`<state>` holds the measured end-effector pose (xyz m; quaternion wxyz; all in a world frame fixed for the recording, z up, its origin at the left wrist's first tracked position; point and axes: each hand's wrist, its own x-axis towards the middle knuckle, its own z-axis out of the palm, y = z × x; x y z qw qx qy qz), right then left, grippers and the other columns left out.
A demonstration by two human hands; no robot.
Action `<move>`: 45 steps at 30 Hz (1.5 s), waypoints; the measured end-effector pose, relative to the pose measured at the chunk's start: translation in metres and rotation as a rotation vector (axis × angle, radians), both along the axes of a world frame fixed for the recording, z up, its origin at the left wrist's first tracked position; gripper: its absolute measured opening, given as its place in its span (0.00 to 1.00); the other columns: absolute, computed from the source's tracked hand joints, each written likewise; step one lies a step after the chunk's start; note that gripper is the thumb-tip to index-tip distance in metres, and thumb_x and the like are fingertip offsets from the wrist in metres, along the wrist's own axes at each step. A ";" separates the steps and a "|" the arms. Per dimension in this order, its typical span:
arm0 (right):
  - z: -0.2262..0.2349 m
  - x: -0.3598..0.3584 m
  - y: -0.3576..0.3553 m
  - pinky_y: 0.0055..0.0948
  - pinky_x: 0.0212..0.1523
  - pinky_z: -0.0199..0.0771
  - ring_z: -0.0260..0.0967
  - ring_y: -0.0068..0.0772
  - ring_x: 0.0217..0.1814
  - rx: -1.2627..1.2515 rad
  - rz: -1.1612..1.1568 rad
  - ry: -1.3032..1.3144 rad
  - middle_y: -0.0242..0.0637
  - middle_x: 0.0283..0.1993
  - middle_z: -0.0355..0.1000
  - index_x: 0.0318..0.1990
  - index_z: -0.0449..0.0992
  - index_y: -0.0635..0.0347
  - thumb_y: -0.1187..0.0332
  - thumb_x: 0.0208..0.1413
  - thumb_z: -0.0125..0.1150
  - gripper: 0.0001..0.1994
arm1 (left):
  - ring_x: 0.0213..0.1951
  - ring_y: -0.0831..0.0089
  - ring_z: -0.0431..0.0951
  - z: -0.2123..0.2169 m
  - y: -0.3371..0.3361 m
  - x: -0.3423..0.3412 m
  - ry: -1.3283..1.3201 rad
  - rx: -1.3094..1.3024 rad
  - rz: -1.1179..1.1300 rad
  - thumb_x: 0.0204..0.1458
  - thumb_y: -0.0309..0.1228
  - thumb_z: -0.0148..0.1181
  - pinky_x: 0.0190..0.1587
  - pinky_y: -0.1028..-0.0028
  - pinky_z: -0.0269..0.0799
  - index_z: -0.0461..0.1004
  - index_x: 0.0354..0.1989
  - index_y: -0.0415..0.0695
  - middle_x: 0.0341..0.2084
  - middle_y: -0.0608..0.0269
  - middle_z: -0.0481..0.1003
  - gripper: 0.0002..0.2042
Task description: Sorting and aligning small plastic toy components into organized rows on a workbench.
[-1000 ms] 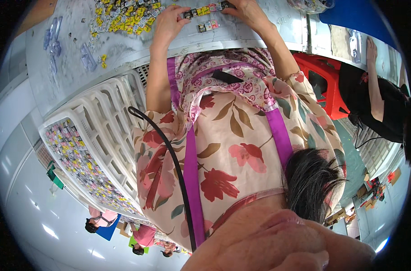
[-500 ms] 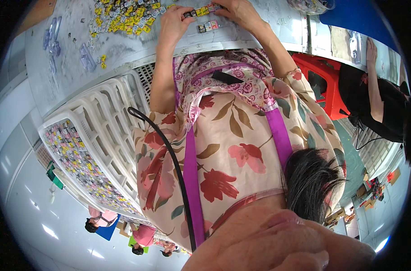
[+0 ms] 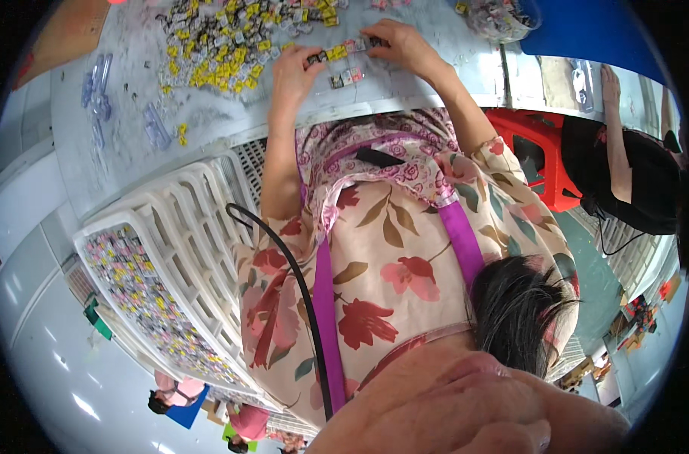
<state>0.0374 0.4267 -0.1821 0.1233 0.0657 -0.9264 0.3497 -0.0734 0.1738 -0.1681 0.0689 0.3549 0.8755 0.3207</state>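
From here I see a pale worktable [image 3: 216, 121], with stacked white plastic trays [image 3: 197, 219] near left. Far left lies a heap of small yellow-and-grey pieces [image 3: 231, 57]. Right hand [image 3: 409, 51] and left hand [image 3: 290, 76] pinch opposite ends of a multicoloured tile row [image 3: 337, 53] over the table; a shorter row [image 3: 347, 77] lies just nearer.

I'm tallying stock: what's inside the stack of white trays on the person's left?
The top tray holds many small pink, yellow, black and white pieces. Whatever lies under that visible layer, or inside the lower trays, is covered and cannot be seen.
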 end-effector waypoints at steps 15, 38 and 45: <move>0.010 -0.033 0.091 0.43 0.50 0.75 0.75 0.53 0.47 0.094 -0.433 0.283 0.48 0.50 0.77 0.51 0.80 0.62 0.67 0.57 0.65 0.16 | 0.28 0.75 0.77 -0.002 0.002 -0.002 -0.158 0.064 0.034 0.45 0.32 0.76 0.35 0.74 0.74 0.85 0.46 0.45 0.36 0.64 0.79 0.17; 0.018 -0.032 0.053 0.46 0.51 0.74 0.73 0.52 0.51 0.260 -0.158 0.057 0.44 0.47 0.75 0.39 0.83 0.56 0.65 0.51 0.65 0.09 | 0.29 0.82 0.74 -0.016 -0.013 -0.006 -0.162 0.139 0.044 0.45 0.28 0.77 0.33 0.80 0.71 0.85 0.50 0.48 0.33 0.69 0.77 0.20; 0.009 -0.032 0.051 0.48 0.51 0.72 0.71 0.52 0.50 0.266 -0.200 0.017 0.44 0.45 0.73 0.38 0.82 0.56 0.63 0.50 0.68 0.10 | 0.28 0.78 0.76 -0.011 -0.008 0.001 -0.176 0.170 0.061 0.42 0.27 0.77 0.33 0.77 0.74 0.84 0.48 0.45 0.32 0.66 0.77 0.20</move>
